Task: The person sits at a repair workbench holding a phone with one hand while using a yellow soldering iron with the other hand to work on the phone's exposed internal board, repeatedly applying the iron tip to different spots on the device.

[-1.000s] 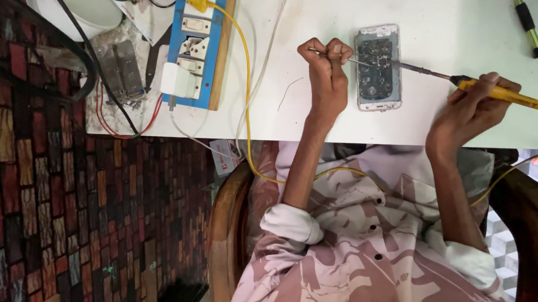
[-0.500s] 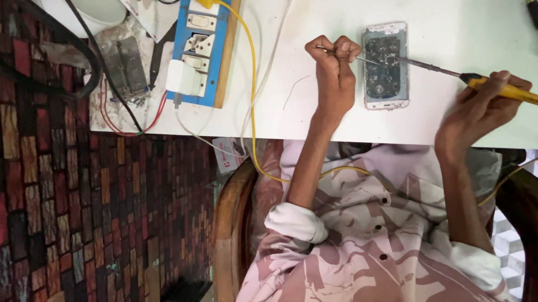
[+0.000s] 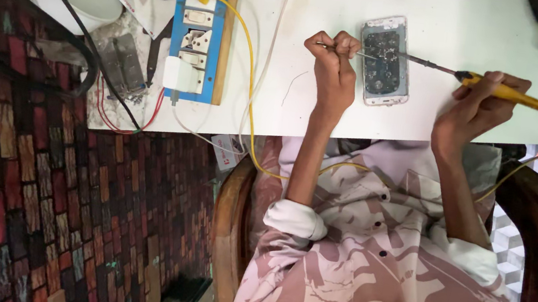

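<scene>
lying between hands, opened phone; right fingers grasping soldering iron, left fingers pinching tweezers.

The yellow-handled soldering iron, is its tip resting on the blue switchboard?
No. The soldering iron, held in the right hand, points its tip at the opened phone, well apart from the blue switchboard.

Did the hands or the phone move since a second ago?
Hardly at all. The left hand keeps pinching a thin wire at the opened phone, and the right hand keeps holding the yellow soldering iron with its tip over the phone. Only the view slid slightly. The blue switch board and the white table stayed as they were.
</scene>
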`<state>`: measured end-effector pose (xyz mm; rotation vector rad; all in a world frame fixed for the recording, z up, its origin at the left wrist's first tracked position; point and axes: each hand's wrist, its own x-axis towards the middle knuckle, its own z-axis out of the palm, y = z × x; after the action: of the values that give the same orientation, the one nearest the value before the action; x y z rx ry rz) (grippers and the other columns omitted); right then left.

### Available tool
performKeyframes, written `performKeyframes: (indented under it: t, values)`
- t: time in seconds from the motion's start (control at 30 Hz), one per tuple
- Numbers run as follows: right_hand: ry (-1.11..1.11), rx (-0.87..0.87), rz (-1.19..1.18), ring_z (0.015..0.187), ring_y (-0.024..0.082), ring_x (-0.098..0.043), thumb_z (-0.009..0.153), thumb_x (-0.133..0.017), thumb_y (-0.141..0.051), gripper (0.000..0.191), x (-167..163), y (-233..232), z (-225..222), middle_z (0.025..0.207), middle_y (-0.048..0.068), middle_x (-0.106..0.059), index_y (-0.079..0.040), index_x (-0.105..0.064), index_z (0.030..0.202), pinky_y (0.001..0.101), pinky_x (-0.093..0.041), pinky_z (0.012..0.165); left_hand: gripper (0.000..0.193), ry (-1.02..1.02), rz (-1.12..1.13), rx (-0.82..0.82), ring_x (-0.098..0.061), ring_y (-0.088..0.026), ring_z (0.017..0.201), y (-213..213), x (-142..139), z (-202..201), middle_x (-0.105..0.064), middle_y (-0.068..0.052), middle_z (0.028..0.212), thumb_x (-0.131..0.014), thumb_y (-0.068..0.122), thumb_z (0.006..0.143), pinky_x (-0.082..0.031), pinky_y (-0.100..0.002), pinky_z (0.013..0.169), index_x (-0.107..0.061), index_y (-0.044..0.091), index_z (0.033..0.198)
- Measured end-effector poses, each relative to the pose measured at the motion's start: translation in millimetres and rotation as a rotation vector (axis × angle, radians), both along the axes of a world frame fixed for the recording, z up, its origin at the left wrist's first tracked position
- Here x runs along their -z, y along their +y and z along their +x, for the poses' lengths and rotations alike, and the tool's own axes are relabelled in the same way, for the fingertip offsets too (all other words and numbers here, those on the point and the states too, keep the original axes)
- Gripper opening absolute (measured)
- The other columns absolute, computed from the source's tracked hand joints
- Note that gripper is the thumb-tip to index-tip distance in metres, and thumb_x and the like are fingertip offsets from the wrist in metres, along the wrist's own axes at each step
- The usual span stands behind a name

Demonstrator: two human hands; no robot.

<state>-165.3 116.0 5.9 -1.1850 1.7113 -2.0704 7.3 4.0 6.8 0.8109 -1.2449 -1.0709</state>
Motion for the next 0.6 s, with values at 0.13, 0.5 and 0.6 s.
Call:
performKeyframes:
  t: [0.13, 0.5, 0.6]
  values:
    - [-0.147, 0.029, -0.025, 0.060, 0.011, -0.045, 0.126, -0.049, -0.026, 0.029, 1.1, -3.9, -5.5, 0.076, 0.005, -0.046, -0.002, -0.044, 0.109, 0.0253, -0.038, 0.058, 0.021, 0.011, 0.002, -0.006, -0.042, -0.019, 0.076, -1.8, 3.1, 0.3, -0.045, -0.009, 0.080, -0.032, -0.004, 0.110, -0.044, -0.030, 0.083, -0.018, 0.010, 0.107]
    - [-0.092, -0.034, -0.053, 0.059, 0.011, -0.048, 0.128, -0.046, -0.023, 0.027, 7.8, -4.1, -6.9, 0.077, 0.005, -0.048, -0.002, -0.043, 0.111, 0.0244, -0.040, 0.057, 0.020, 0.014, -0.006, -0.001, -0.042, -0.018, 0.076, -2.3, 2.4, -0.3, -0.042, -0.008, 0.079, -0.033, -0.002, 0.110, -0.044, -0.031, 0.084, -0.018, 0.010, 0.107]
    - [-0.121, -0.023, -0.039, 0.059, 0.011, -0.046, 0.128, -0.047, -0.022, 0.027, 9.9, -4.3, -8.0, 0.076, 0.006, -0.048, -0.002, -0.044, 0.111, 0.0240, -0.039, 0.057, 0.020, 0.025, 0.005, -0.002, -0.042, -0.019, 0.076, -3.4, 2.8, -0.2, -0.043, -0.009, 0.079, -0.033, -0.002, 0.110, -0.044, -0.030, 0.082, -0.018, 0.010, 0.106]
